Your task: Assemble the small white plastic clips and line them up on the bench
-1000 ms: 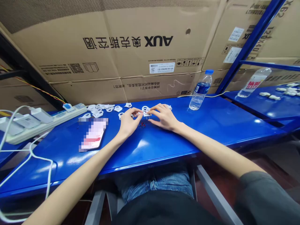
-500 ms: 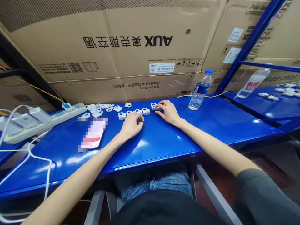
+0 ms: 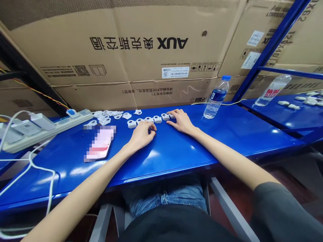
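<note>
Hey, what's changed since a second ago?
Your right hand moved right, away from your left hand, along the row of small white plastic ring-topped pieces. The left has let go of the piece both held; the right's grip is unclear. The clear blue-capped plastic bottle and pink-screened phone stayed put.

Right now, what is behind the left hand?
Behind the left hand, white pieces sit in a row, some partly covered by it; whatever lies under its palm is hidden.

Blue tabletop (image 3: 176, 151) | far middle: row of white plugs (image 3: 158, 120) | far left: plug parts (image 3: 103, 123), power strip (image 3: 62, 128) | left: smartphone (image 3: 101, 143) | right: water bottle (image 3: 217, 96)
</note>
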